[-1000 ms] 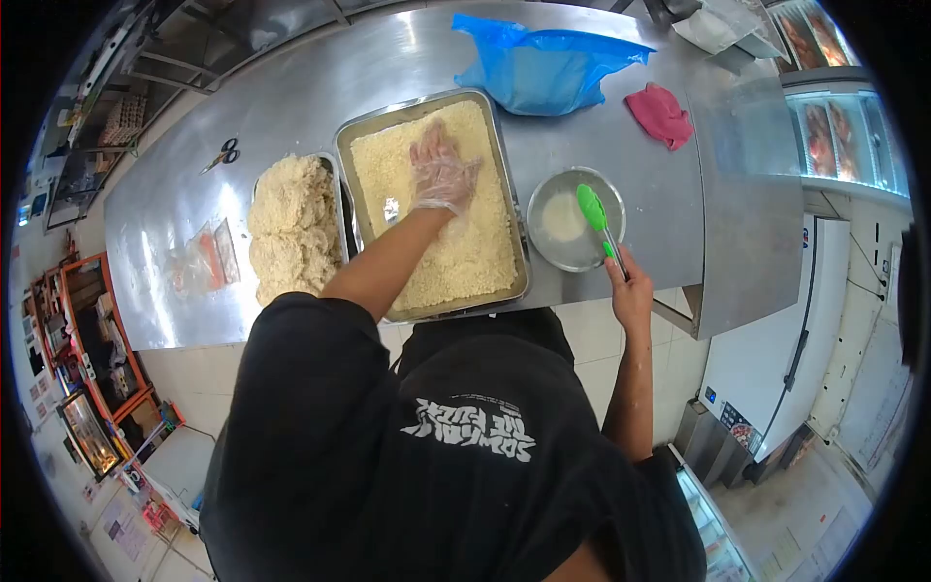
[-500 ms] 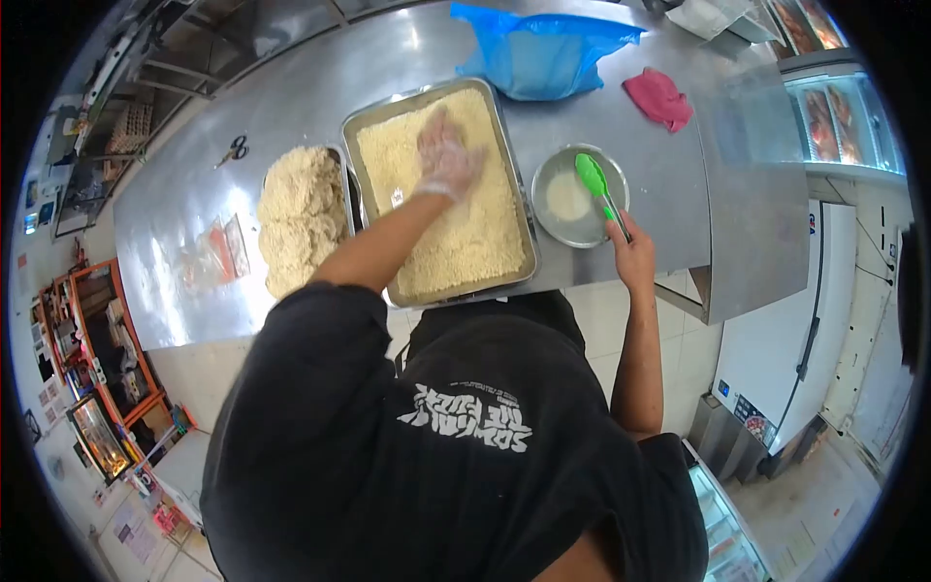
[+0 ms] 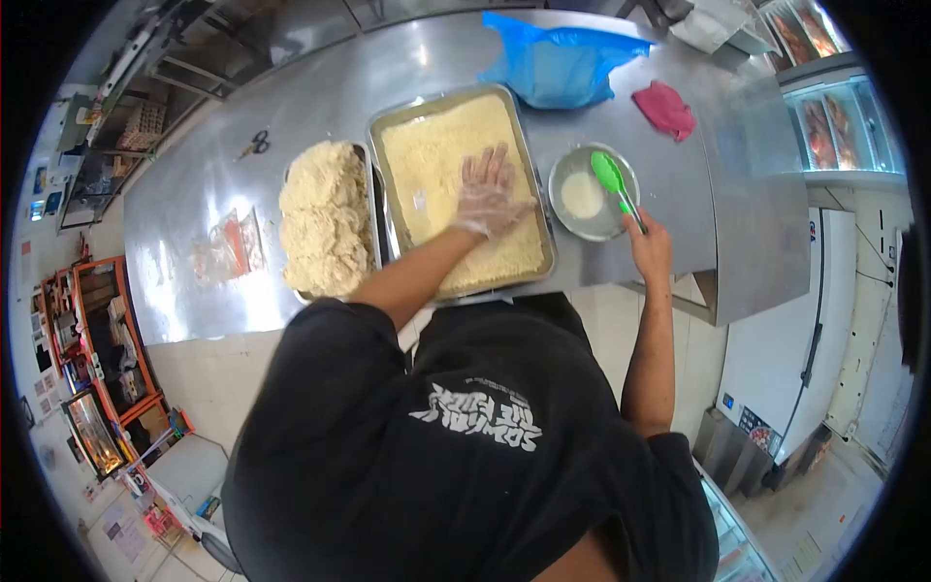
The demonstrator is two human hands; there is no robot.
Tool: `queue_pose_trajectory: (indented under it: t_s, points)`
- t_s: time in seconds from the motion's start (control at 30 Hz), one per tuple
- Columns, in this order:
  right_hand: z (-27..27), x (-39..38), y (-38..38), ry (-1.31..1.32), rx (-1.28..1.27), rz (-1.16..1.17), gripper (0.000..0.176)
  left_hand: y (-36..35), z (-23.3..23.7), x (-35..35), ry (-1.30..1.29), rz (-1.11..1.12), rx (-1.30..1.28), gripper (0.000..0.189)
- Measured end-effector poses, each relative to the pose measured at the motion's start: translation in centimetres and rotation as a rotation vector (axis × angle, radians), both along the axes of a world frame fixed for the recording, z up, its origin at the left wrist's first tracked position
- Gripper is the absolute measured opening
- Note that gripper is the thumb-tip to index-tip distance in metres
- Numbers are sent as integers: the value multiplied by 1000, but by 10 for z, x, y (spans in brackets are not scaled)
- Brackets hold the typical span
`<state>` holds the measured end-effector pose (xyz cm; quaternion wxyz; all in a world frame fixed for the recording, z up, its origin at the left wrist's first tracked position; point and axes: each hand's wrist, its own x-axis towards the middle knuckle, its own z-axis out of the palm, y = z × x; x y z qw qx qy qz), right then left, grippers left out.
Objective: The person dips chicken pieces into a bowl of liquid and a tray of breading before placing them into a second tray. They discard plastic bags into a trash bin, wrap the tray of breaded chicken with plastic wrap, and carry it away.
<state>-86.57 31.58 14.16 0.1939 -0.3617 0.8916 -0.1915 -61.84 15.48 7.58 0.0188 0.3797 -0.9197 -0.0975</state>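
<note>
My left hand, in a clear plastic glove, lies with fingers spread on pale yellow crumbs that fill a metal tray. My right hand is closed around the handle of green-tipped tongs. The tongs' head reaches over a metal bowl holding a whitish mixture. Left of the tray, a second tray is heaped with crumb-coated pieces.
On the steel table are a blue plastic bag, a red cloth, scissors and a clear packet. A white freezer stands at the right.
My left hand has moved right and toward me across the crumbs, its fingers more spread. The table's contents appear shifted slightly right. My right hand still holds the tongs at the bowl.
</note>
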Motion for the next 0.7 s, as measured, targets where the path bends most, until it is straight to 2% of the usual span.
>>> queue_pose_trajectory:
  t_s: [0.1, 0.17, 0.23, 0.3, 0.4, 0.43, 0.47, 0.5, 0.57, 0.6, 0.63, 0.7]
  points:
    - [7, 5, 1, -84, 17, 2, 53, 11, 6, -1, -18, 19, 150, 85]
    - [-10, 2, 8, -48, -5, 13, 53, 9, 8, 0, -9, 34, 147, 84]
    - [-10, -2, -5, -4, -59, 13, 54, -17, 24, -1, 91, 134, -4, 80]
    - [-5, 2, 5, -50, -54, 19, 54, -51, 28, 19, -32, 357, -10, 70]
    - [-14, -1, 8, -35, -127, 14, 54, -112, 27, 59, -5, 292, 58, 64]
    - [-12, 1, 7, -39, -124, 12, 54, -121, 30, 68, -62, 178, 181, 58]
    - [-9, 2, 7, -86, -101, 6, 55, -118, 30, 78, -121, 66, 315, 53]
    - [-7, 3, 6, -128, -86, 3, 55, -111, 30, 86, -122, 69, 321, 53]
    - [-11, 3, 5, -99, -137, 23, 55, -104, 33, 97, -243, -141, 453, 46]
    - [-14, 4, 6, -80, -171, 29, 54, -85, 84, 91, -68, 106, 577, 45]
    - [-14, 4, 7, -82, -172, 27, 54, -85, 82, 92, -71, 105, 576, 45]
    - [-15, 4, 6, -97, -153, 22, 53, -86, 70, 97, -251, 92, 275, 59]
